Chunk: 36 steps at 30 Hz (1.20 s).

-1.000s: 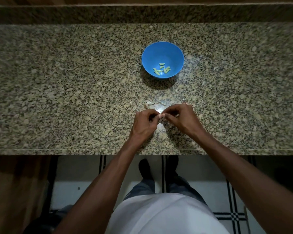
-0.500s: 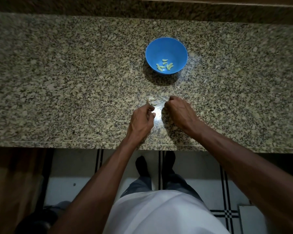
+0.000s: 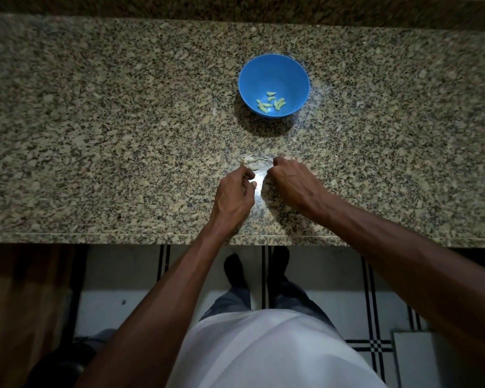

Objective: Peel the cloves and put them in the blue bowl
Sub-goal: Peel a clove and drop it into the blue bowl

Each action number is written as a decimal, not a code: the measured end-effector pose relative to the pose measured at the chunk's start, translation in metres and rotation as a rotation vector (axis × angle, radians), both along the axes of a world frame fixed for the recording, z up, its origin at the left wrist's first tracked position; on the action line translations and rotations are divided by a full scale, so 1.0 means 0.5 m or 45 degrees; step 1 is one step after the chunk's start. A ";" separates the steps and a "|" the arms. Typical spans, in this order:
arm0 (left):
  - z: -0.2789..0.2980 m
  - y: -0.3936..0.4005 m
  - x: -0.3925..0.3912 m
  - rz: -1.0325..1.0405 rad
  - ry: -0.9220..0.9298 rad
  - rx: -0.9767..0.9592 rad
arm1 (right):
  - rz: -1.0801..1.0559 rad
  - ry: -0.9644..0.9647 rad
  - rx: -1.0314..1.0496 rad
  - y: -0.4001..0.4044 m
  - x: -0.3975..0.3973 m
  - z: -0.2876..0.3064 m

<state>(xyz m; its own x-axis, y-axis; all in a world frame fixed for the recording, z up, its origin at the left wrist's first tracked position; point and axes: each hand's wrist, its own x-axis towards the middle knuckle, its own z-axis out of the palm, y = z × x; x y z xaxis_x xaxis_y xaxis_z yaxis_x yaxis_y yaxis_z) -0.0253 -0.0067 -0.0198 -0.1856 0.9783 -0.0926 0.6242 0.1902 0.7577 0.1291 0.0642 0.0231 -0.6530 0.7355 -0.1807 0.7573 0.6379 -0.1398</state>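
Left hand [image 3: 233,195] and right hand [image 3: 293,182] are curled over skins [image 3: 256,163] on counter [image 3: 95,135]; contents can't be told. Peeled cloves [image 3: 272,103] are seen in bowl [image 3: 263,77].

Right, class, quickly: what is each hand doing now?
Left hand: fingers curled, pinching something small; what cannot be told.
Right hand: fingers curled under; contents hidden.

Only the bowl [image 3: 273,79] stands mid-counter [image 3: 95,135], toward the back edge. Peel scraps [image 3: 256,163] lie between it and the front edge.
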 end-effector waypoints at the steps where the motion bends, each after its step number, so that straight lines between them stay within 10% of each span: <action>1: -0.001 0.002 0.001 0.005 0.004 0.002 | 0.014 -0.021 -0.005 0.000 -0.004 0.003; 11: 0.011 0.001 0.008 0.088 -0.066 -0.058 | -0.044 0.035 -0.024 0.007 -0.015 0.002; 20: 0.044 0.014 0.014 0.277 -0.641 -0.044 | -0.952 1.169 -1.073 0.006 0.043 0.008; 36: 0.051 0.020 0.028 0.115 -0.212 0.190 | -0.927 1.039 -0.938 -0.002 0.035 0.017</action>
<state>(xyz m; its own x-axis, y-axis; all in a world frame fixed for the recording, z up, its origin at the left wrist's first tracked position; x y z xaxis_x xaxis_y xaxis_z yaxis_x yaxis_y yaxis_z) -0.0115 0.0034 0.0058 -0.2669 0.9636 0.0151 0.4740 0.1176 0.8727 0.1468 0.0632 0.0316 -0.2636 0.8620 -0.4329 0.4256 -0.2988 -0.8542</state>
